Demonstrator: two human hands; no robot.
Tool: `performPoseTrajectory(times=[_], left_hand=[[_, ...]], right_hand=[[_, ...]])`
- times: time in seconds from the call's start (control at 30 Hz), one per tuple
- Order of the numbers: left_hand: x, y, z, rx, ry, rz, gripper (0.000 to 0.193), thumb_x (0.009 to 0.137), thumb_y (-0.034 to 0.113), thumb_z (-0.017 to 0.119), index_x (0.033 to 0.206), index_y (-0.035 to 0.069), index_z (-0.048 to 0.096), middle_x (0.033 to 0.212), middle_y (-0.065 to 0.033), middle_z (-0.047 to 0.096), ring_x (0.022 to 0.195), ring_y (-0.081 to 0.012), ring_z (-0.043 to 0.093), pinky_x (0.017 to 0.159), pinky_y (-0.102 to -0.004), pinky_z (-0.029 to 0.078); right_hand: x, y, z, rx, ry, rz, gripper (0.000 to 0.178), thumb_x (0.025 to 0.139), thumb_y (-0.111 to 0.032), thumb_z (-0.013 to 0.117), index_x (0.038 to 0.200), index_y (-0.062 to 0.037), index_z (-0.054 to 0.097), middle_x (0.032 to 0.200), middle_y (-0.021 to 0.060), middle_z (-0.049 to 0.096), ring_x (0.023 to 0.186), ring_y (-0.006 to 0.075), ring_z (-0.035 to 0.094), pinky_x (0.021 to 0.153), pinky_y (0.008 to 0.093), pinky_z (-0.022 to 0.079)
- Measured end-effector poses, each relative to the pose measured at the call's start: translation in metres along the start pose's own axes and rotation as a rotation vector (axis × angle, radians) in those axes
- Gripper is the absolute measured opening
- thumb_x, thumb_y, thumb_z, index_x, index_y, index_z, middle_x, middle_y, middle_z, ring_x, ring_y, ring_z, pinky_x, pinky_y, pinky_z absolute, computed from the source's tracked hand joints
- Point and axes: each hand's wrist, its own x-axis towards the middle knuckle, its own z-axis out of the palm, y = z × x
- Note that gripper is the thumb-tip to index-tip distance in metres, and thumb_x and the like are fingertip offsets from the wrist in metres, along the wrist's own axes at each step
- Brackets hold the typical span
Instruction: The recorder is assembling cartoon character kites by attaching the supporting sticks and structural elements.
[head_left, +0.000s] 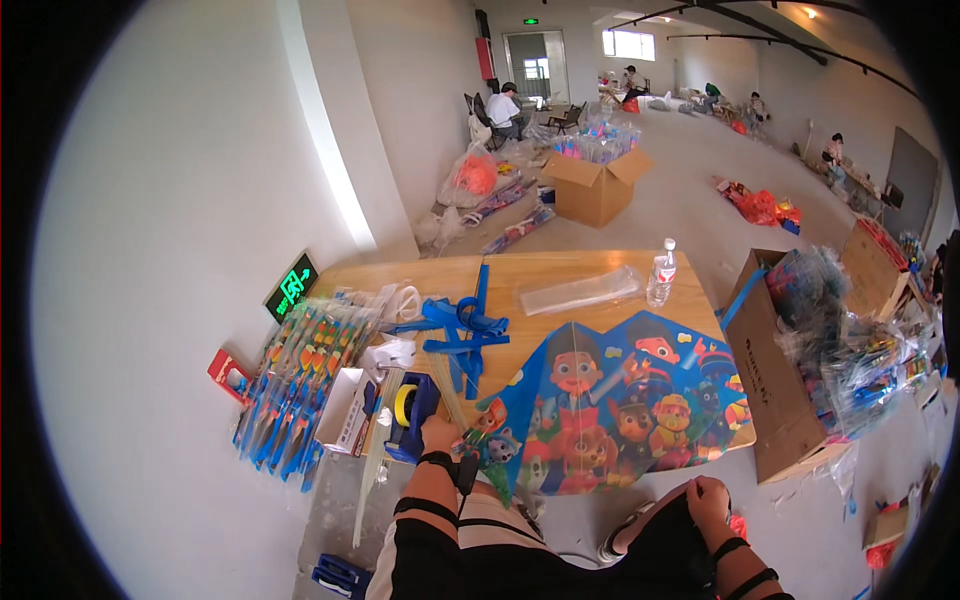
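A blue kite point(640, 410) printed with cartoon figures lies spread over the table's front right, its lower edge hanging past the rim. My left hand point(438, 436) is at the table's front edge, between the kite's left corner and a blue tape dispenser point(420, 400) with a yellow roll. Its fingers are too small and partly hidden to tell what they touch. My right hand point(708, 500) rests on my right knee, fingers curled in with nothing seen in them. Thin pale rods point(442, 385) lie beside the dispenser. Blue ribbon strips point(465, 320) lie loosely behind them.
Bagged kites point(310, 370) overhang the table's left side, next to a white box point(346, 412). Clear plastic sleeves point(580, 290) and a water bottle point(661, 272) stand at the back. A large open carton point(775, 380) is close on the right. Another carton point(597, 195) stands beyond; people sit farther off.
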Motion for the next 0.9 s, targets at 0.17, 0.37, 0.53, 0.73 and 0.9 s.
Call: performPoseTrajectory(times=[0.17, 0.37, 0.53, 0.73, 0.9], left_hand=[[0.007, -0.007, 0.005, 0.157, 0.039, 0.138, 0.038, 0.087, 0.027, 0.066, 0.080, -0.010, 0.071, 0.083, -0.0233, 0.075, 0.075, -0.0297, 0.077, 0.070, -0.0375, 0.061], [-0.014, -0.007, -0.001, -0.112, 0.154, 0.273, 0.026, 0.096, 0.024, 0.063, 0.093, -0.002, 0.067, 0.074, -0.0154, 0.069, 0.065, -0.0260, 0.070, 0.060, -0.0409, 0.054], [-0.098, 0.005, -0.030, -0.297, 0.263, 0.472, 0.015, 0.102, 0.017, 0.057, 0.099, 0.003, 0.059, 0.073, -0.0090, 0.063, 0.059, -0.0197, 0.062, 0.054, -0.0362, 0.049], [-0.217, 0.056, -0.031, -0.436, -0.265, 0.632, 0.007, 0.104, 0.012, 0.055, 0.109, 0.007, 0.052, 0.087, -0.0071, 0.064, 0.067, -0.0161, 0.060, 0.061, -0.0325, 0.050], [-0.273, 0.085, -0.007, -0.407, -0.656, 0.719, 0.011, 0.104, 0.014, 0.057, 0.112, 0.006, 0.055, 0.087, -0.0075, 0.063, 0.074, -0.0183, 0.062, 0.068, -0.0327, 0.051]], right_hand=[[0.002, 0.000, 0.002, -0.026, 0.006, -0.036, 0.025, 0.089, -0.023, 0.066, 0.076, -0.0019, 0.068, 0.068, 0.0185, 0.064, 0.065, 0.0388, 0.063, 0.062, 0.0479, 0.048], [0.001, 0.005, 0.006, -0.004, 0.012, -0.058, 0.025, 0.087, -0.024, 0.068, 0.074, -0.0025, 0.065, 0.071, 0.0178, 0.062, 0.072, 0.0398, 0.061, 0.067, 0.0507, 0.048], [-0.001, 0.007, 0.004, 0.004, 0.056, -0.112, 0.024, 0.088, -0.022, 0.068, 0.075, -0.0013, 0.067, 0.068, 0.0177, 0.063, 0.065, 0.0368, 0.063, 0.061, 0.0472, 0.047], [-0.002, -0.062, -0.019, 0.002, -0.234, -0.155, 0.019, 0.086, -0.024, 0.073, 0.092, -0.0058, 0.071, 0.082, 0.0121, 0.069, 0.082, 0.0319, 0.068, 0.073, 0.0414, 0.055], [-0.020, -0.174, -0.007, 0.507, -0.493, -0.251, 0.022, 0.090, -0.007, 0.073, 0.111, -0.0022, 0.068, 0.097, 0.0086, 0.070, 0.091, 0.0188, 0.071, 0.078, 0.0316, 0.058]])
